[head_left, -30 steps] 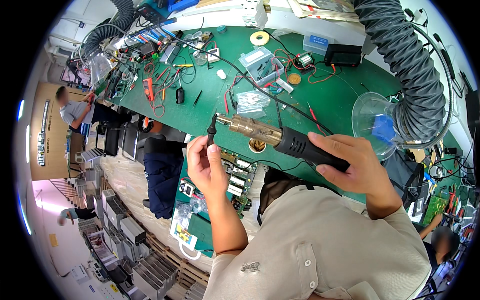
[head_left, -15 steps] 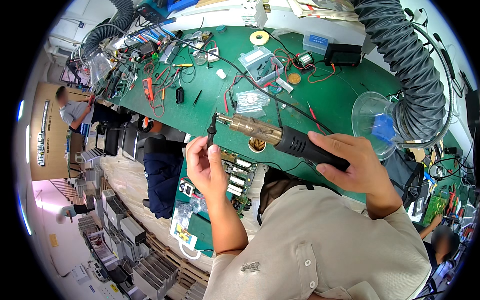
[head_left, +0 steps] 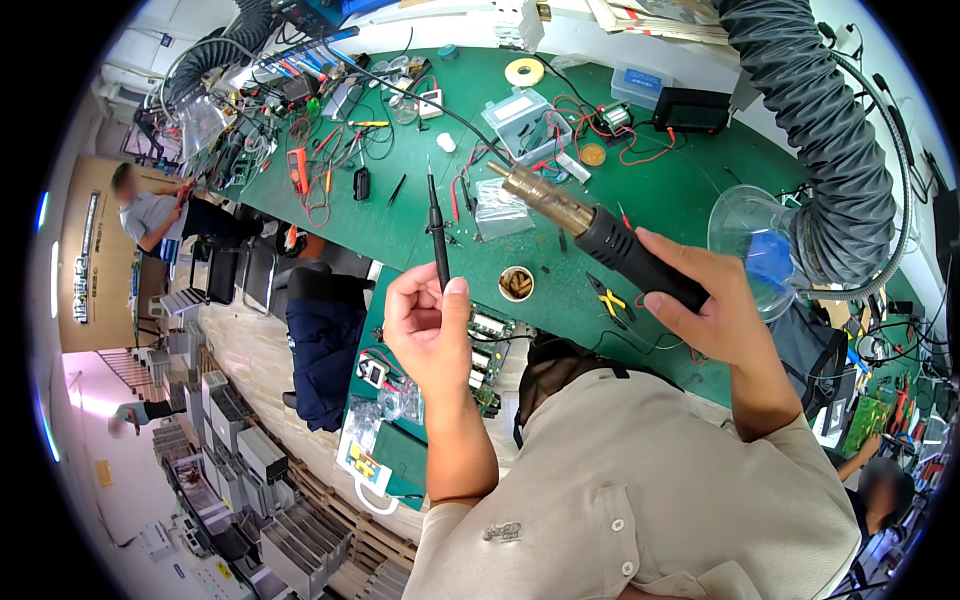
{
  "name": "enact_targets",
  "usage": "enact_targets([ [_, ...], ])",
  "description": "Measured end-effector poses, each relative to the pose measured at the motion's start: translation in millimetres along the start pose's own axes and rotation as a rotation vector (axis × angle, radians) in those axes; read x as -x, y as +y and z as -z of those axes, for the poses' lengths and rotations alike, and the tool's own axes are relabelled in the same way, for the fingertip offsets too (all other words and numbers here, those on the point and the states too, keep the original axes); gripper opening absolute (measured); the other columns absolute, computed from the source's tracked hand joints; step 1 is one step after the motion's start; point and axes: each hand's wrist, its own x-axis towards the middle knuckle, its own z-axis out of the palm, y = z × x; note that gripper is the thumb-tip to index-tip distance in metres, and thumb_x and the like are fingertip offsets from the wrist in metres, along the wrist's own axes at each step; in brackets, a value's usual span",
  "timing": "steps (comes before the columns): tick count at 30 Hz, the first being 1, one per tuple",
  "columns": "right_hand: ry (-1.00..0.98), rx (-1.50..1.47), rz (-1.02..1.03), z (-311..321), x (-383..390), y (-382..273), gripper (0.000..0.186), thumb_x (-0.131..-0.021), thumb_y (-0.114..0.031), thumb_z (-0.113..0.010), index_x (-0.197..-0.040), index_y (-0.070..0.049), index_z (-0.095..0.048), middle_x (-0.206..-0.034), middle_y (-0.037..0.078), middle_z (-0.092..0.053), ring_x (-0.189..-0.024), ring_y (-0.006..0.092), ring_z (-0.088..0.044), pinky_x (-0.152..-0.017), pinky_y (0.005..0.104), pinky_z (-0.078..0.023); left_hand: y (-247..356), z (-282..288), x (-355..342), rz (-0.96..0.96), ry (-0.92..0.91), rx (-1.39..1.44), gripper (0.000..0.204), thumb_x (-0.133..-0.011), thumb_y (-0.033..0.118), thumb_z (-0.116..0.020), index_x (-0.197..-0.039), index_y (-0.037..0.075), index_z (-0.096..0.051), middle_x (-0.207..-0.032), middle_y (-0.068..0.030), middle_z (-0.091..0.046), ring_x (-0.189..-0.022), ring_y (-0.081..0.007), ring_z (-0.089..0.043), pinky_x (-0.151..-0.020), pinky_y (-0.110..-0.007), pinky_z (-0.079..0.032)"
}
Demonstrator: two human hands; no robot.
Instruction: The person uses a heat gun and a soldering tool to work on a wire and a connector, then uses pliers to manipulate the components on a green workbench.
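Probe point(head_left: 437, 225), pinched in the left hand point(head_left: 432, 335) above the table point(head_left: 680, 195), wants a steady low grip, while the right hand point(head_left: 718, 305), wrapped around the hot-air gun point(head_left: 600, 230), should aim the nozzle point(head_left: 501, 170) clear of fingers point(head_left: 456, 291).

The hot-air gun point(head_left: 603, 236) is tilting more steeply ahead of the right hand point(head_left: 705, 303), its nozzle point(head_left: 497, 168) pulling away from the black pen-shaped tool point(head_left: 438, 235). That tool is showing more length beyond the left hand point(head_left: 430, 325). Left of the right hand, yellow-and-black pliers point(head_left: 609, 300) are coming into view.
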Motion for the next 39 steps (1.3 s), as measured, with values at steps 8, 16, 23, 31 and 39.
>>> enact_targets([
  [8, 0.032, -0.025, 0.008, -3, -1, 10, 0.055, -0.08, -0.003, -0.072, -0.133, -0.005, -0.057, -0.091, 0.014, -0.069, -0.072, 0.0213, -0.063, -0.067, 0.0293, -0.05, 5, -2, 3, -0.018, 0.015, 0.031, 0.027, -0.084, -0.002, -0.071, -0.107, -0.002, -0.058, -0.081, -0.0008, -0.061, -0.066, -0.0018, -0.051, -0.059, -0.015, -0.041],
  [16, 0.019, -0.023, -0.015, -4, -2, 10, 0.055, -0.08, -0.003, -0.072, -0.133, -0.006, -0.057, -0.09, 0.014, -0.069, -0.071, 0.0211, -0.063, -0.066, 0.0293, -0.05, 11, -2, 4, -0.034, 0.021, 0.054, 0.025, -0.084, -0.004, -0.068, -0.106, -0.002, -0.056, -0.083, -0.0022, -0.061, -0.068, -0.0032, -0.053, -0.058, -0.016, -0.041],
  [23, 0.034, -0.014, -0.001, -6, -2, 12, 0.055, -0.08, -0.002, -0.071, -0.133, -0.006, -0.057, -0.089, 0.014, -0.069, -0.069, 0.0213, -0.063, -0.065, 0.0294, -0.049, 14, 1, 7, -0.042, 0.002, 0.109, 0.028, -0.085, -0.006, -0.067, -0.109, -0.003, -0.054, -0.086, -0.0045, -0.064, -0.071, -0.0033, -0.055, -0.061, -0.015, -0.041],
  [31, 0.029, -0.023, -0.009, -7, -2, 11, 0.055, -0.08, -0.002, -0.071, -0.133, -0.005, -0.057, -0.09, 0.014, -0.069, -0.07, 0.021, -0.063, -0.065, 0.0296, -0.049, 16, 1, 8, -0.055, 0.023, 0.073, 0.025, -0.085, -0.002, -0.067, -0.106, -0.002, -0.054, -0.084, -0.0042, -0.062, -0.063, -0.0037, -0.051, -0.053, -0.018, -0.042],
  [39, 0.023, -0.018, -0.021, -7, -1, 11, 0.055, -0.08, -0.002, -0.071, -0.133, -0.007, -0.057, -0.09, 0.013, -0.069, -0.07, 0.0205, -0.063, -0.065, 0.0296, -0.049, 16, 1, 8, -0.067, 0.022, 0.095, 0.026, -0.085, -0.002, -0.067, -0.107, -0.002, -0.054, -0.081, -0.0045, -0.062, -0.06, -0.0045, -0.05, -0.051, -0.019, -0.042],
])
